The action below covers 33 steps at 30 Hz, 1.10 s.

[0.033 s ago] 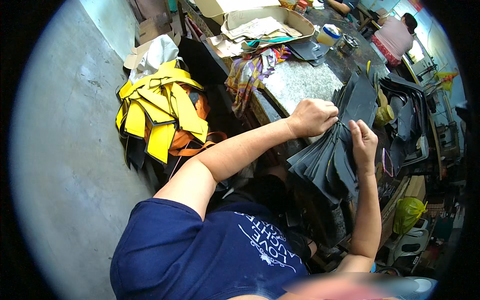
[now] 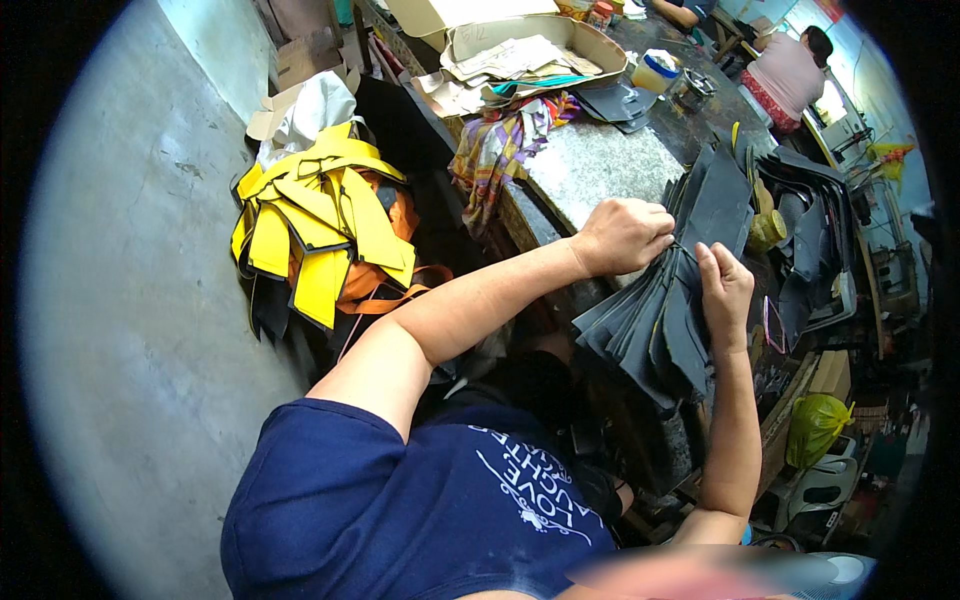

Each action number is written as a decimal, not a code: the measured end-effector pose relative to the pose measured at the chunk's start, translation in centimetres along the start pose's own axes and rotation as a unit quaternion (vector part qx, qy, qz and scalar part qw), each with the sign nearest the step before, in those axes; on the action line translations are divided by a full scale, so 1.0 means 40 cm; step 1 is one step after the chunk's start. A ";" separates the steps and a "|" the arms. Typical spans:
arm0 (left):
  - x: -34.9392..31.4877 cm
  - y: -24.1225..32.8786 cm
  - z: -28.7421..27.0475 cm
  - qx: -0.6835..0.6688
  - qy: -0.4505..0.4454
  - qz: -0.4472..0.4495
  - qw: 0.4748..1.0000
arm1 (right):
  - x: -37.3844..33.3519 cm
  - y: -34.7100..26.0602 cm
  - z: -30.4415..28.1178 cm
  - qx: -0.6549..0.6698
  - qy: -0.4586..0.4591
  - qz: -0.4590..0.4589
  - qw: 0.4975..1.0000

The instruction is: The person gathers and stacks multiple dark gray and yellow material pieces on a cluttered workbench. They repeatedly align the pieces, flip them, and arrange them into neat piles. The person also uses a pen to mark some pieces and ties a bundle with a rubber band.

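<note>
A bundle of dark grey flat sheets (image 2: 715,205) fans out above and below a narrow, cinched middle. What looks like a thin dark cord (image 2: 682,246) runs around that waist. My left hand (image 2: 628,236) is closed at the left side of the waist, fingertips pinched on the cord. On the right side, my right hand (image 2: 725,285) is closed too, its thumb pressed on the fingers, apparently on the cord's other end. The fingers hide most of the cord. The bundle rests at the edge of the worktable, against a pale stone slab (image 2: 600,165).
Yellow and black cut pieces (image 2: 325,220) pile over an orange bag on the left. A carton tray of papers (image 2: 540,50), a patterned cloth (image 2: 495,155) and a lidded tub (image 2: 656,70) lie beyond. More dark pieces (image 2: 815,220) stack right. A person (image 2: 785,75) sits far right.
</note>
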State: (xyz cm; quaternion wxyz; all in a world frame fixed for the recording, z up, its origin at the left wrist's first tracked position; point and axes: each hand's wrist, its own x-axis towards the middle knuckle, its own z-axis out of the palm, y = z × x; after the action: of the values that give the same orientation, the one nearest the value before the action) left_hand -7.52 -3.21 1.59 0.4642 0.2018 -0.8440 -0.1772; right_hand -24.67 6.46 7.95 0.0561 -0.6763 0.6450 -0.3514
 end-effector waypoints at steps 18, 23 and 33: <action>-0.023 0.002 0.001 -0.076 -0.032 -0.114 0.990 | -0.060 0.015 -0.014 -0.005 0.052 0.086 0.995; -0.041 -0.016 -0.003 -0.120 -0.062 -0.139 0.981 | -0.143 0.039 -0.071 0.188 0.109 0.162 0.962; -0.085 -0.022 0.015 -0.226 -0.090 -0.272 0.931 | -0.325 0.004 -0.097 0.297 -0.001 0.240 0.924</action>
State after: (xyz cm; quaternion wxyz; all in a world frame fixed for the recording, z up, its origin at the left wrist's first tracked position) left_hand -6.22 -2.17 -1.56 0.3539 0.2972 -0.7325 -0.4999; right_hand -25.89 19.76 5.53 0.3371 -0.4541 0.6539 -0.5025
